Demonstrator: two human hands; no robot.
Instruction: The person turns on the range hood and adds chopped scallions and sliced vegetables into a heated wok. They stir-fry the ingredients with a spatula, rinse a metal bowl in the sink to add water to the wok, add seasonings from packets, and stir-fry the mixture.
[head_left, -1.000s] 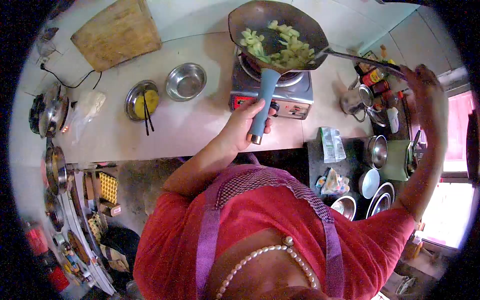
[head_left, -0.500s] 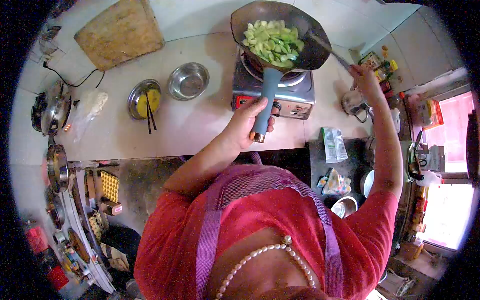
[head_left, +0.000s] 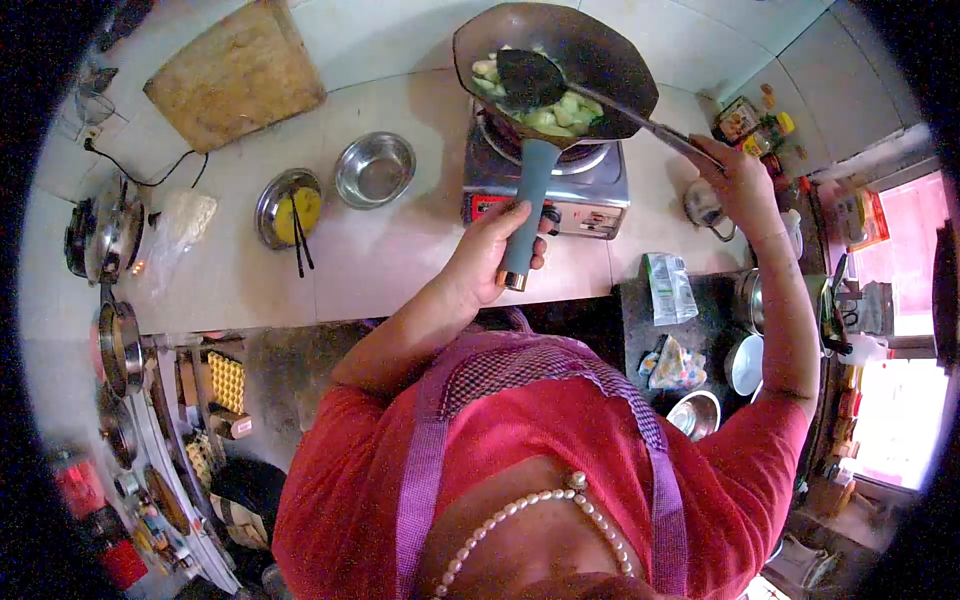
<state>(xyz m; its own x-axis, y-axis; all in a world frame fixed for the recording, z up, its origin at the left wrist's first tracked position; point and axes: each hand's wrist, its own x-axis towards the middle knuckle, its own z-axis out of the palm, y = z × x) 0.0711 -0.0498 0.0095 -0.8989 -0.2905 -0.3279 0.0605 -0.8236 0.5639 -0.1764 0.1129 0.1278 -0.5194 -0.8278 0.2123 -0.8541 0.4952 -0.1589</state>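
Note:
My left hand [head_left: 497,248] is wrapped round the blue-grey handle of a dark wok [head_left: 620,70], which sits tilted on an electric stove [head_left: 590,190]. In my right hand [head_left: 735,178] is the long handle of a black spatula [head_left: 532,80]. Its broad blade lies over the pale green vegetable slices [head_left: 565,117] inside the wok and hides part of them.
Left of the stove stand a steel bowl [head_left: 375,170] and another bowl [head_left: 268,215] of yellow beaten egg with chopsticks [head_left: 300,240] across it. A cutting board [head_left: 235,75] leans on the wall. Jars and packets [head_left: 765,135] crowd the right corner.
The spatula blade has swung left from the wok's right side to over the vegetables. My right hand has shifted slightly down and right; my left stays on the wok handle.

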